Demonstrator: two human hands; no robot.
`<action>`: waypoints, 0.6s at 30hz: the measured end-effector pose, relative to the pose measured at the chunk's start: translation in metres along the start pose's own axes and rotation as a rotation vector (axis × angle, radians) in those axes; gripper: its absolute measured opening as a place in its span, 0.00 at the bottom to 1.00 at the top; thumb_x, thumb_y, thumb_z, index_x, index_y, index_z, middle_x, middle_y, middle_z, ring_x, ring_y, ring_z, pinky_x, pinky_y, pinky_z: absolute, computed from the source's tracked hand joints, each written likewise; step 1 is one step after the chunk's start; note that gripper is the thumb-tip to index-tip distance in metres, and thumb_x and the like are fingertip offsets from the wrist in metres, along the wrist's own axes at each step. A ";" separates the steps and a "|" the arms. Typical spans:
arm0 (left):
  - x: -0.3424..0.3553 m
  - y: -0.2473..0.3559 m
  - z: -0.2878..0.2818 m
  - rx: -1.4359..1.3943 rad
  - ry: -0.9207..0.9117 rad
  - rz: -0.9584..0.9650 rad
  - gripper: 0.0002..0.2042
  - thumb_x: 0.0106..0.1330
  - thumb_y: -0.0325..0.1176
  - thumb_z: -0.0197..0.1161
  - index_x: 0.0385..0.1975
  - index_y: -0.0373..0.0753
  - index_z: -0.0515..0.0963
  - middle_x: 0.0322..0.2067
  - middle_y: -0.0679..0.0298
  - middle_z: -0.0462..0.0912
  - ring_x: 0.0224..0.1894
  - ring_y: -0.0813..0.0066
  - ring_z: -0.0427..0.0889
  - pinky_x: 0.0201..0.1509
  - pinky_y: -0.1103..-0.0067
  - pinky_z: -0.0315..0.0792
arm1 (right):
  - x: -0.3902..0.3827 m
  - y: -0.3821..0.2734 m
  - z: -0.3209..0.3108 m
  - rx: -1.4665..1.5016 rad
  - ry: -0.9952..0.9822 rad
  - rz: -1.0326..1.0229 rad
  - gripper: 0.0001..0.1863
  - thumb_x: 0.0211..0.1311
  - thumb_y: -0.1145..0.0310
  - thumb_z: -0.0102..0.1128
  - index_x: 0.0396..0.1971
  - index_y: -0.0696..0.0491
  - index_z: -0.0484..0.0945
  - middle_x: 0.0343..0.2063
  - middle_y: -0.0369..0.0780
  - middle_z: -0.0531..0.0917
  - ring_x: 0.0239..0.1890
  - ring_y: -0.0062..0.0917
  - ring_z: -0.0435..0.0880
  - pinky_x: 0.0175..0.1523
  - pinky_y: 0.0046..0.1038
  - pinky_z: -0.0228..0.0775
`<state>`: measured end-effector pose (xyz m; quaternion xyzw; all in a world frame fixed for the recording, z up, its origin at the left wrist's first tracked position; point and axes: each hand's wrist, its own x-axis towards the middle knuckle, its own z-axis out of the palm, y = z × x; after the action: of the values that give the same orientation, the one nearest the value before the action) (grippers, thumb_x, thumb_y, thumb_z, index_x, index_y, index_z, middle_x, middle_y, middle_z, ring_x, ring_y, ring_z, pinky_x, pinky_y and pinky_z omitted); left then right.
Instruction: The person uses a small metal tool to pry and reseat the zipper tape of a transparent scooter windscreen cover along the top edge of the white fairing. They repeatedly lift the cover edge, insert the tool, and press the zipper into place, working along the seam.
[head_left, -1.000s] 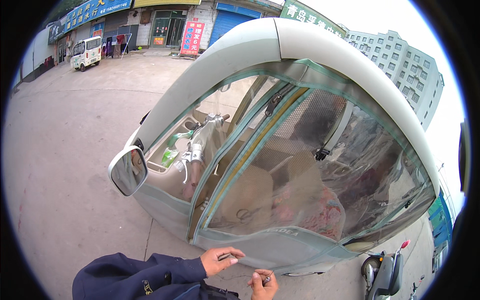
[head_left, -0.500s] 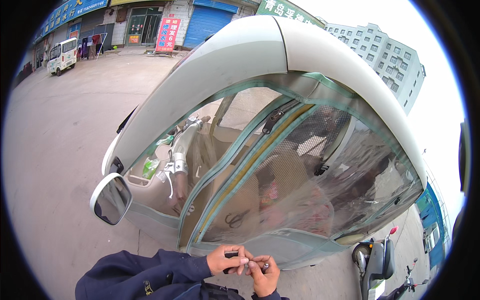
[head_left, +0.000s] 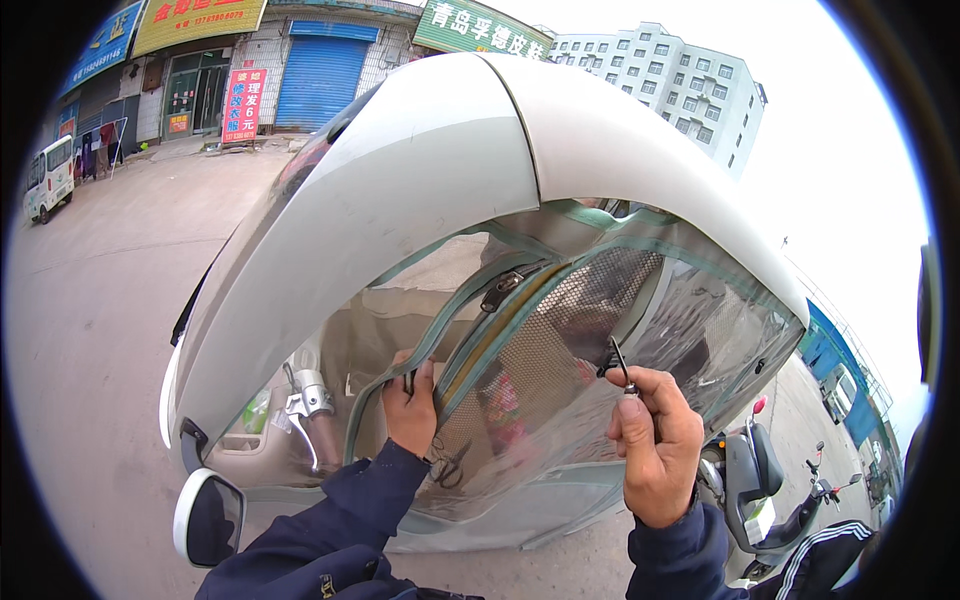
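Observation:
My left hand (head_left: 410,415) is closed at the teal-edged opening in the vehicle's plastic side cover (head_left: 590,440), its fingers pinching near the zipper edge. A small dark thing shows between these fingers; its kind is unclear. Raised to the right, in front of the clear panel, my right hand (head_left: 660,445) pinches a thin-pointed tool (head_left: 621,365) with a silver collar, its dark tip upward. A large zipper slider (head_left: 500,290) sits higher up, beside the brownish-yellow strip. Dark-handled scissors (head_left: 450,470) appear low by the mesh, right of my left wrist.
The white curved roof (head_left: 440,140) of the small vehicle arches over the cover. Its side mirror (head_left: 208,518) juts out at lower left, near a handlebar brake lever (head_left: 300,410). Scooters (head_left: 755,480) stand at right. Someone's striped dark clothing (head_left: 825,560) shows at lower right.
My hands were together low in front of the cover and have moved apart. The left reached up to the zipper opening; the right rose rightward with the tool. The view shifted.

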<state>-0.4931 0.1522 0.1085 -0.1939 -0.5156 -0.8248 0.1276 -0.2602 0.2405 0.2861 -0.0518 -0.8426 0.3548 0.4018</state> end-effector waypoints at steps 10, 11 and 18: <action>0.046 0.026 0.037 -0.839 -0.724 0.192 0.40 0.65 0.48 0.71 0.73 0.31 0.66 0.64 0.52 0.77 0.67 0.62 0.76 0.73 0.69 0.66 | 0.033 -0.025 0.001 -0.229 -0.032 -0.207 0.20 0.74 0.77 0.52 0.62 0.64 0.79 0.36 0.39 0.84 0.28 0.14 0.75 0.35 0.17 0.66; 0.045 0.029 0.036 -0.832 -0.813 0.184 0.39 0.67 0.46 0.70 0.74 0.30 0.65 0.67 0.50 0.76 0.69 0.58 0.76 0.75 0.66 0.66 | 0.033 -0.028 -0.002 -0.281 -0.041 -0.231 0.20 0.73 0.78 0.52 0.62 0.64 0.78 0.36 0.40 0.84 0.29 0.16 0.76 0.37 0.18 0.67; 0.024 0.089 0.022 -0.666 -0.943 -0.269 0.39 0.65 0.47 0.73 0.71 0.31 0.68 0.64 0.52 0.78 0.66 0.62 0.77 0.73 0.68 0.67 | 0.043 -0.032 -0.007 -0.307 -0.032 -0.412 0.25 0.68 0.83 0.57 0.65 0.59 0.78 0.31 0.46 0.80 0.28 0.28 0.78 0.37 0.26 0.73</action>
<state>-0.4739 0.1333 0.1991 -0.5021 -0.2502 -0.7760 -0.2884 -0.2778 0.2362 0.3369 0.0664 -0.8856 0.1342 0.4397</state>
